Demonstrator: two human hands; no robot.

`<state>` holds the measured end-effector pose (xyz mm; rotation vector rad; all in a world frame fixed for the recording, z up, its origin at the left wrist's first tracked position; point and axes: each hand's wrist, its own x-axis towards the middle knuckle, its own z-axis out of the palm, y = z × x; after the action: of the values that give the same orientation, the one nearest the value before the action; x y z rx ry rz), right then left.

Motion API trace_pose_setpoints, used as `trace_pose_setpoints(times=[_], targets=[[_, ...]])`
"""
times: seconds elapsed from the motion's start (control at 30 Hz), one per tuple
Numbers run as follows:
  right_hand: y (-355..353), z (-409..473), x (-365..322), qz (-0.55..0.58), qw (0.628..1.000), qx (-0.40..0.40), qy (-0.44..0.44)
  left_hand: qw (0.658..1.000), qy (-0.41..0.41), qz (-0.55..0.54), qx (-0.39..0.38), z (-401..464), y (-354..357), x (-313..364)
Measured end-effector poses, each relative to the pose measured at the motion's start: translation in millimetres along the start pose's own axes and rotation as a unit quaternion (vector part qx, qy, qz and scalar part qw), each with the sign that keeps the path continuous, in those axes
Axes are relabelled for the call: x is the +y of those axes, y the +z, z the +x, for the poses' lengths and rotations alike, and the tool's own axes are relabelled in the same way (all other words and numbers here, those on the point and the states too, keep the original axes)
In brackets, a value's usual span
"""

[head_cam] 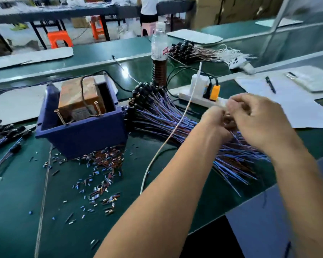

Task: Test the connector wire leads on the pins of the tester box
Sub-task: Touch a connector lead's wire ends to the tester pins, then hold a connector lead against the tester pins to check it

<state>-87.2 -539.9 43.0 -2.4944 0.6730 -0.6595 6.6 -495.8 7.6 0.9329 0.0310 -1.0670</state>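
Forearms: two bare forearms are seen reaching from the near edge up over the green bench (17,211).
Left hand (215,125): fingers are curled and brought against the right hand above the wire bundle; what is pinched is blurred, so its grasp cannot be told.
Right hand (257,118): fingers are bent inward toward the left hand; a lead seems to be worked between the two, but the hold cannot be told either.
Wire bundle (175,120): one large fan of blue and brown leads is laid under the hands, its black connectors (144,92) turned toward the tester; the leads are too many to be counted.
Insulation scraps (101,183): scattered beside and before the box, uncounted.
Tester box (78,127): one blue tray is set well left of the hands, with a brown unit inside and two upright pins (96,108) at its near side.
Step in hand, judged: one connector's leads are being singled out. A single pair should be separated cleanly, the stripped ends kept apart, and one end laid on each pin.
White cable (177,125): one, run between box and hands.
Power strip (198,98): one, behind the bundle.
Bottle (159,53): one, farther back.
Second bundle (190,51): one, beyond the bottle.
Pen (270,84): one, on paper at right.
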Motion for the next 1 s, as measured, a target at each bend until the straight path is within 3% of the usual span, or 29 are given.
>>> trace_pose_setpoints(times=[0.23,0.33,0.4,0.5,0.63,0.73,0.9,1.0], targets=[[45.3,11.3,-9.6,0.058,0.993,-0.104,-0.013,0.966,0.193,-0.068,0.160,4.1,-30.2,42.4],[57.6,19.2,-15.3,0.054,0.993,-0.095,-0.039,0.944,0.252,-0.069,0.200,-3.7,-45.9,63.6],[61.1,23.1,-20.0,0.057,0.994,-0.075,-0.061,0.911,0.325,0.031,0.250,-6.8,-61.2,74.6],[61.2,27.9,-19.5,0.023,0.996,-0.059,-0.069,0.833,0.393,0.190,0.340,-16.8,-82.8,89.1],[66.3,28.2,-15.8,-0.039,0.995,-0.055,-0.076,0.730,0.379,0.356,0.443,-21.9,-105.2,100.8],[80.6,23.3,-18.9,-0.090,0.991,-0.023,-0.093,0.695,0.325,0.455,0.453,-22.8,-110.7,94.6],[97.0,19.3,-17.7,-0.105,0.991,-0.010,-0.087,0.617,0.319,0.556,0.457,-31.5,-107.6,85.0],[98.3,18.0,-18.6,-0.075,0.994,0.002,-0.075,0.599,0.272,0.608,0.444,-39.2,-110.8,87.2]])
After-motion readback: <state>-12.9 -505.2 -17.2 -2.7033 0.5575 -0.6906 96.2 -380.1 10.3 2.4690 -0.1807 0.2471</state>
